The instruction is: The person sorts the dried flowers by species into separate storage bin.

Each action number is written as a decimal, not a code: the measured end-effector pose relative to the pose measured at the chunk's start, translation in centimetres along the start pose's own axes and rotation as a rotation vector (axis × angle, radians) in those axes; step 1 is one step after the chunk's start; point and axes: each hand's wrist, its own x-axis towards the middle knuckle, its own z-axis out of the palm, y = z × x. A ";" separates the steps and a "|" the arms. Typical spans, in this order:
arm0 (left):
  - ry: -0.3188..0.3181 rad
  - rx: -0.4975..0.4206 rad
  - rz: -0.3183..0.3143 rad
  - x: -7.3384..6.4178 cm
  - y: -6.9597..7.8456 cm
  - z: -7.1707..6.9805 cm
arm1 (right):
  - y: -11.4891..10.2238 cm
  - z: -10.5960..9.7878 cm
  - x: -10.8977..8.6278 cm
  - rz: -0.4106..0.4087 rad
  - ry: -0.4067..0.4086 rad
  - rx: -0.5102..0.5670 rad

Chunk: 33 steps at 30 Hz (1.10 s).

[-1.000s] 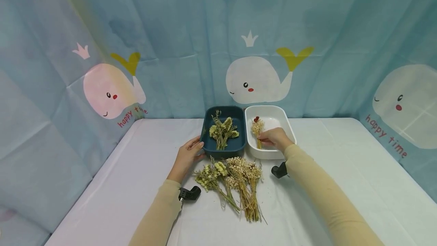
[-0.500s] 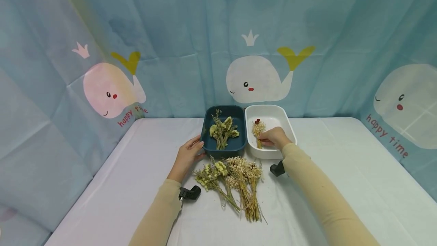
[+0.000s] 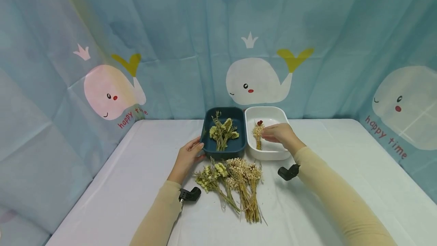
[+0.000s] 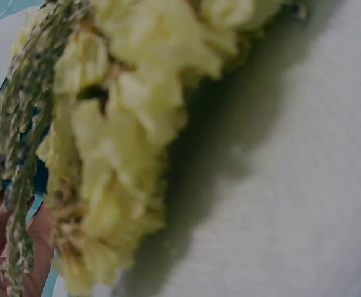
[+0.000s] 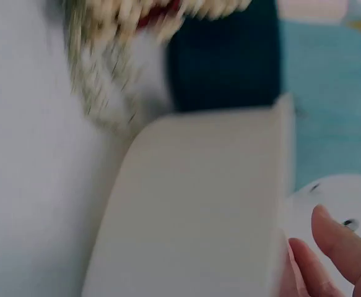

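Observation:
In the head view my left hand (image 3: 187,155) rests against the near left corner of a dark blue tray (image 3: 203,132), fingers along its outer side. Inside that tray lies a bunch of yellow dried flowers (image 3: 222,131). My right hand (image 3: 280,135) is over the white tray (image 3: 270,156), fingers fairly straight and holding nothing. Just left of its fingertips, a small bunch of cream dried flowers with a red bloom (image 3: 258,132) lies in the white tray. The right wrist view shows the thumb (image 5: 344,250) apart from the fingers, by the white tray's wall (image 5: 199,198).
In front of the trays lie yellow dried flowers (image 3: 209,175) and bunches of cream dried flowers (image 3: 244,170), stems toward me. Yellow blooms (image 4: 124,142) fill much of the left wrist view. A blue whale-print curtain (image 3: 184,82) hangs behind the white-covered table (image 3: 146,162).
My right hand has let go of the small cream bunch's stems and lifted slightly up and to the right. That bunch stays in the white tray. My left hand has not moved.

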 end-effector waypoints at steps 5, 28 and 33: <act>0.003 0.000 -0.001 0.1 -0.1 0.0 | -0.6 0.2 -2.5 -0.047 -0.064 0.007; 0.008 -0.003 -0.005 -0.1 -0.1 0.0 | 2.5 1.4 -10.7 -0.096 -0.254 0.076; 0.004 0.003 -0.007 0.0 0.0 0.0 | 3.6 1.5 -11.4 -0.088 -0.273 0.076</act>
